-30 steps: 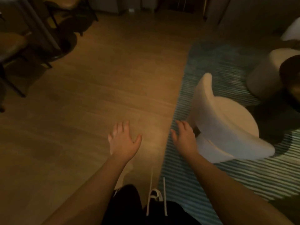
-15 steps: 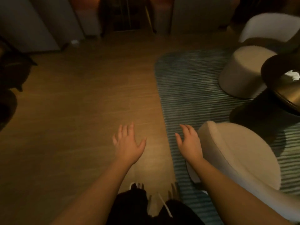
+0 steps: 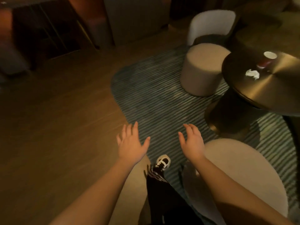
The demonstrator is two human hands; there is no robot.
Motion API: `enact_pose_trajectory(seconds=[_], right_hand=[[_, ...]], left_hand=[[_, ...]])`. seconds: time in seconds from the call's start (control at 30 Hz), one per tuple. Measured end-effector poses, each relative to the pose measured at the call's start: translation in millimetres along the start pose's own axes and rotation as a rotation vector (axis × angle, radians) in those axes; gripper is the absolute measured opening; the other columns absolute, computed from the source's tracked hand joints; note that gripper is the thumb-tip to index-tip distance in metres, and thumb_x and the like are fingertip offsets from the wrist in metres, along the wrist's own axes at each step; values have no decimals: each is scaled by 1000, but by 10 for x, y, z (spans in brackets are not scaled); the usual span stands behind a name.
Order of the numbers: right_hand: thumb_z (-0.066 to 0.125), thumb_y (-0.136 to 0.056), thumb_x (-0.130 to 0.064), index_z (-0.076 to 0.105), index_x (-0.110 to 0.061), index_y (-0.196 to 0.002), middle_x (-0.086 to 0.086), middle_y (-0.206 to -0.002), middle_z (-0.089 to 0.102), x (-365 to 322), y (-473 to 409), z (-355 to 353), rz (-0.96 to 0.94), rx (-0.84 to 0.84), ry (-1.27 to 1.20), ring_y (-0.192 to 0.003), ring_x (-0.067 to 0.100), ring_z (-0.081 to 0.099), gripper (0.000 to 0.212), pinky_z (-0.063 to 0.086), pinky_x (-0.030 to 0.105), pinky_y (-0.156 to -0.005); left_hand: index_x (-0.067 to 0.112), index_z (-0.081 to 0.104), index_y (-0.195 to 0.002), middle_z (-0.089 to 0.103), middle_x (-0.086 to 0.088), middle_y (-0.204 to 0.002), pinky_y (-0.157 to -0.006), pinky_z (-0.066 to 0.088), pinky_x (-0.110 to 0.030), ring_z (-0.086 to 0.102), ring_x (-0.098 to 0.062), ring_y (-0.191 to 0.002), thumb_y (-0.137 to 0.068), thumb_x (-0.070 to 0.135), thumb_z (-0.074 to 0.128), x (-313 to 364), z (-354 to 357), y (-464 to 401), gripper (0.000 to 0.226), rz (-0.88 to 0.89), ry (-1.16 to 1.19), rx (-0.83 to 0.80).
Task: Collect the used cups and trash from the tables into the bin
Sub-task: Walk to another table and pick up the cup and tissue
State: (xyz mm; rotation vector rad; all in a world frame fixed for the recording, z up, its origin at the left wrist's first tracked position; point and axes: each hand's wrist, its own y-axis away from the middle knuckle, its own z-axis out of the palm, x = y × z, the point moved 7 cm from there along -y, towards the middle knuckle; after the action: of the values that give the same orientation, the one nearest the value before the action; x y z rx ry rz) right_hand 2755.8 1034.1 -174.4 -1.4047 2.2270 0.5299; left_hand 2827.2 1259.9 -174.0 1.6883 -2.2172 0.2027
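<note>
A round brass-toned table (image 3: 267, 93) stands at the right. On it sits a red paper cup (image 3: 267, 60) with a white rim, and a crumpled white napkin (image 3: 252, 74) lies just in front of the cup. My left hand (image 3: 130, 145) and my right hand (image 3: 192, 142) hang in front of me over the floor and rug, fingers straight and spread, holding nothing. Both hands are well short of the table. No bin is in view.
A beige round stool (image 3: 203, 69) stands left of the table, a white-backed chair (image 3: 212, 25) behind it. A beige chair (image 3: 243, 172) is close under my right arm. A striped teal rug (image 3: 154, 101) covers the floor here; wooden floor (image 3: 56, 119) lies to the left.
The view has swung to the right: the table with cup and napkin has come into view and the beige chair has slid lower. My hands stay open in front of me.
</note>
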Motion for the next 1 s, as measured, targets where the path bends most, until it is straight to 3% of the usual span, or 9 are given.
enact_pose_trajectory(seconds=[0.3, 0.57, 0.77, 1.0], right_hand=[[47, -97, -33, 40, -13, -141, 7, -147, 36, 540, -2374, -1010, 254, 171, -57, -136, 22, 34, 49, 31, 42, -112], [50, -95, -34, 44, -14, -139, 8, -142, 42, 1480, -3342, -1811, 568, 385, -38, -129, 24, 41, 49, 35, 40, -109], [48, -95, -36, 43, -19, -138, 5, -142, 42, 2258, -4315, -1940, 843, 522, -80, -128, 23, 41, 47, 37, 39, -104], [48, -95, -35, 43, -20, -138, 3, -145, 40, 2792, -5193, -2206, 1176, 676, -184, -131, 21, 38, 46, 33, 38, -107]], left_hand=[[21, 11, -150, 21, -4, -155, -113, 13, -52, 5, -23, -144, -86, 67, 28, 1527, 63, -2889, 81, 285, -66, -93], [24, 9, -149, 21, -5, -155, -111, 13, -52, 6, -24, -144, -81, 72, 22, 3223, 586, -4491, 84, 572, -76, -224], [22, 15, -148, 26, -6, -153, -111, 17, -50, 12, -24, -143, -84, 64, 38, 4422, 1052, -5861, 81, 811, -98, -239], [22, 15, -147, 24, -9, -153, -110, 22, -52, 15, -28, -142, -82, 67, 39, 5901, 1520, -7184, 83, 1146, -211, -382]])
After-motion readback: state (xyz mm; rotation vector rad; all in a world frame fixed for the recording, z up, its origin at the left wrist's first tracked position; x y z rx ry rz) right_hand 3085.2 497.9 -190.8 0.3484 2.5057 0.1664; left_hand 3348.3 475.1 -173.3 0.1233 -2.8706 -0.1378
